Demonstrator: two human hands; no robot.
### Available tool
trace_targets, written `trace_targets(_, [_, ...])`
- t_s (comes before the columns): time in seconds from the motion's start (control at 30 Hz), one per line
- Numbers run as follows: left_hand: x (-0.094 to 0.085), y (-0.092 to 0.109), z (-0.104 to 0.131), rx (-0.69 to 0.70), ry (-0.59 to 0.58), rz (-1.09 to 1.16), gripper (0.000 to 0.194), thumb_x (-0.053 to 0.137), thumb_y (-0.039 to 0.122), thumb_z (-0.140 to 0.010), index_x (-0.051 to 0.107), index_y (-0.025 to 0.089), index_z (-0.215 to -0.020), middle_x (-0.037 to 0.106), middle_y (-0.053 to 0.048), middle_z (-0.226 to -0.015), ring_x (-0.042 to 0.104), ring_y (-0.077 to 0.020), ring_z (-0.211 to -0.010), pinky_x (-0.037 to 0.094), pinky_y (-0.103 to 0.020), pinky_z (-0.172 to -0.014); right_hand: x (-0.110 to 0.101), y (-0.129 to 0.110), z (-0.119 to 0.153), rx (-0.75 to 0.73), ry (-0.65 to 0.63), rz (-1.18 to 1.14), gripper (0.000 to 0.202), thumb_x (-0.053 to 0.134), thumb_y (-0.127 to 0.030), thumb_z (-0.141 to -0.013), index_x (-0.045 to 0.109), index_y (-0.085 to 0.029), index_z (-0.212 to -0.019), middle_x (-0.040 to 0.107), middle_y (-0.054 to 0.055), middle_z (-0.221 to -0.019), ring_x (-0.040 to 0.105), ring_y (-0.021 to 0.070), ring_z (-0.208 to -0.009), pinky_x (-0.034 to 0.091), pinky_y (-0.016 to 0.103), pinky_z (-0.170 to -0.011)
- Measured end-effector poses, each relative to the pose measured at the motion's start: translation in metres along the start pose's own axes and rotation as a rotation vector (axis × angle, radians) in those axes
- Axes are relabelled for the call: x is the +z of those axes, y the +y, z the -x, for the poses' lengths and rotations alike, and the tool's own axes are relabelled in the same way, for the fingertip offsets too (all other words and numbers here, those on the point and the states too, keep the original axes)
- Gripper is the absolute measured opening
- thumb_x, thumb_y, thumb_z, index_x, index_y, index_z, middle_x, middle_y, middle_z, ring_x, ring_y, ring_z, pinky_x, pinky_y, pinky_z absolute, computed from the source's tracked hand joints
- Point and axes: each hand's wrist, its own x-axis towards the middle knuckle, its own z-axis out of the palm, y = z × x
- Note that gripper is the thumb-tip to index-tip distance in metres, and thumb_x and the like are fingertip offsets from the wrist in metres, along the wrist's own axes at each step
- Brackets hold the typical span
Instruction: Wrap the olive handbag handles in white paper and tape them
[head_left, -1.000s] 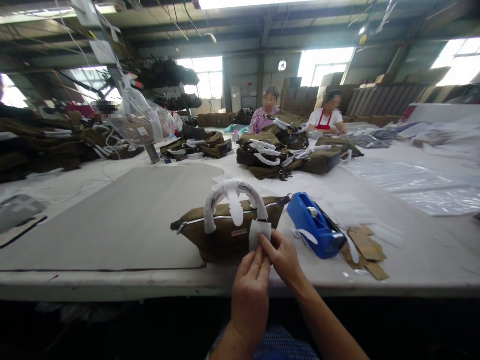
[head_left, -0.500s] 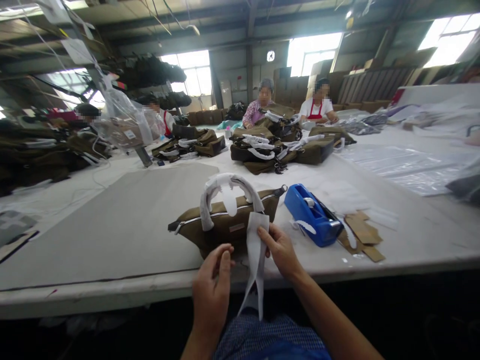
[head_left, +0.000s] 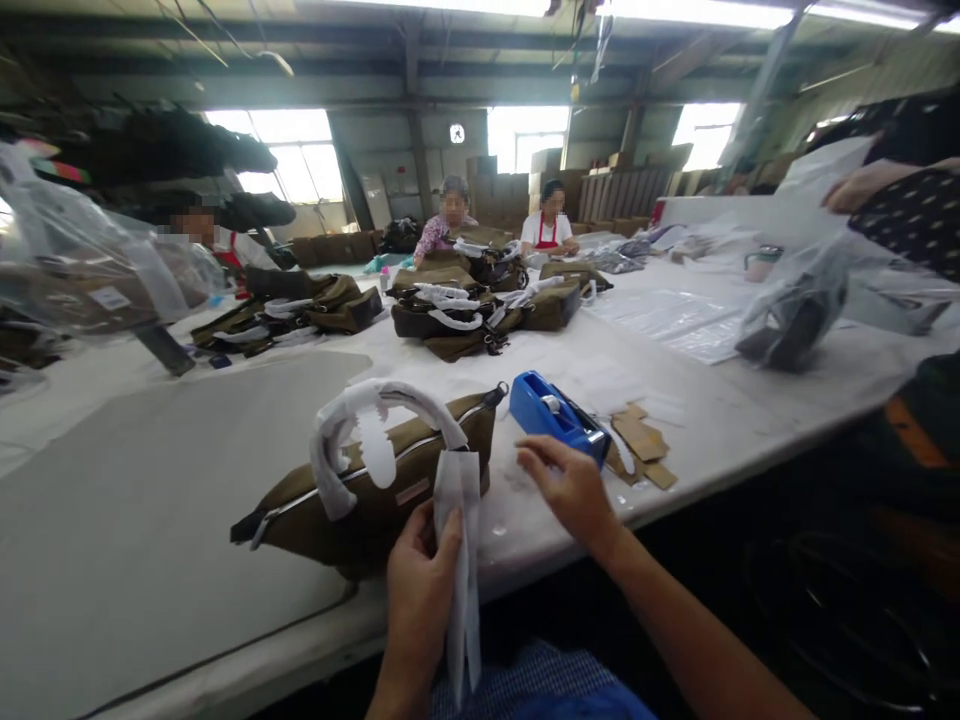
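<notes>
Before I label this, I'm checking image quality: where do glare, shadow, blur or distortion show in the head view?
Head view: windows blown out to white; glints on plastic sheets; deep shadow below the table; bagged item at right looks soft; frame edges stretched, probably by a wide lens; handbag and white strip clear.

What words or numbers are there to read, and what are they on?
None can be read.
Small patch on the brown bag: too small to tell if it has words.
White label on or in the clear plastic: too blurred.
Round white disc on the wall: dark marks, too small.
</notes>
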Motion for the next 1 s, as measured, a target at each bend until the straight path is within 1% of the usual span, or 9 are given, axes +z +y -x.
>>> trace_targets(0.1, [0.001,0.002,-0.002,-0.020,-0.009,0.017,0.052,0.073,0.052,-0.082,0.067,0.015,-0.118,0.075,-0.013,-0.119,0.070,-0.0300,-0.114,0.055,-0.035,-0.093,-0.044,0.039,-0.024,-0.033,0.249,0.306,0.026,0.062,-0.039,-0.090,0.076,-0.021,-0.101,0.070,0.013,-0.123,0.060,0.0319,-0.121,0.042,0.049,-0.110])
trace_targets(0.2, [0.002,0.002,-0.003,-0.034,-0.015,0.055,0.054,0.075,0.052,-0.081,0.066,0.015,-0.119,0.075,-0.014,-0.121,0.068,-0.0306,-0.117,0.053,-0.037,-0.097,-0.068,0.078,-0.043,0.119,0.224,0.303,0.016,0.071,-0.035,-0.079,0.077,-0.020,-0.076,0.066,0.014,-0.133,0.048,0.0371,-0.136,0.026,0.055,-0.120])
trace_targets(0.3, [0.001,0.000,-0.004,-0.035,-0.018,0.061,0.055,0.075,0.053,-0.080,0.067,0.015,-0.119,0.075,-0.014,-0.120,0.069,-0.0315,-0.117,0.052,-0.040,-0.101,-0.069,0.099,-0.050,0.218,0.143,0.180,0.018,0.075,-0.036,-0.074,0.077,-0.021,-0.065,0.074,0.014,-0.118,0.062,0.0361,-0.119,0.039,0.053,-0.111])
trace_targets(0.37, [-0.001,-0.001,-0.004,-0.031,-0.016,0.048,0.056,0.076,0.054,-0.079,0.068,0.015,-0.118,0.075,-0.015,-0.120,0.069,-0.0320,-0.116,0.051,-0.041,-0.102,-0.065,0.102,-0.051,0.234,0.128,0.104,0.021,0.075,-0.039,-0.075,0.078,-0.021,-0.066,0.075,0.013,-0.114,0.068,0.0327,-0.106,0.052,0.046,-0.096])
trace_targets(0.47, [-0.003,-0.001,-0.005,-0.035,-0.010,0.024,0.056,0.076,0.055,-0.078,0.070,0.015,-0.116,0.076,-0.014,-0.117,0.070,-0.0322,-0.114,0.052,-0.041,-0.101,-0.061,0.092,-0.048,0.255,0.158,0.002,0.026,0.073,-0.043,-0.078,0.080,-0.018,-0.073,0.072,0.015,-0.123,0.070,0.0302,-0.103,0.056,0.037,-0.080])
trace_targets(0.6, [-0.003,-0.001,-0.006,-0.030,-0.012,0.035,0.056,0.077,0.054,-0.077,0.070,0.015,-0.116,0.076,-0.014,-0.117,0.070,-0.0322,-0.113,0.052,-0.043,-0.102,-0.069,0.064,-0.039,0.281,0.273,-0.134,0.027,0.076,-0.044,-0.077,0.081,-0.017,-0.078,0.064,0.013,-0.138,0.064,0.0304,-0.119,0.056,0.033,-0.085])
trace_targets(0.7, [-0.002,-0.003,-0.007,-0.021,-0.019,0.054,0.054,0.077,0.052,-0.078,0.069,0.016,-0.118,0.075,-0.014,-0.118,0.070,-0.0318,-0.114,0.051,-0.043,-0.103,-0.079,0.051,-0.023,0.334,0.301,-0.213,0.026,0.083,-0.044,-0.071,0.082,-0.019,-0.080,0.072,0.012,-0.122,0.066,0.0288,-0.112,0.056,0.034,-0.089])
trace_targets(0.87, [-0.003,-0.007,-0.008,-0.054,-0.012,0.051,0.053,0.078,0.052,-0.077,0.069,0.017,-0.117,0.076,-0.012,-0.116,0.072,-0.0298,-0.109,0.054,-0.040,-0.098,-0.080,0.071,0.010,0.600,0.289,-0.379,0.048,0.090,-0.054,-0.060,0.082,-0.015,-0.087,0.077,0.011,-0.084,0.068,0.0180,-0.065,0.061,0.033,-0.067])
trace_targets(1.0, [-0.005,-0.009,-0.009,-0.063,-0.018,0.042,0.053,0.078,0.052,-0.079,0.069,0.018,-0.118,0.076,-0.010,-0.117,0.071,-0.0286,-0.110,0.054,-0.039,-0.100,-0.069,0.098,0.020,0.612,0.316,-0.396,0.057,0.090,-0.060,-0.054,0.080,-0.013,-0.084,0.075,0.010,-0.075,0.065,0.0153,-0.056,0.060,0.031,-0.060])
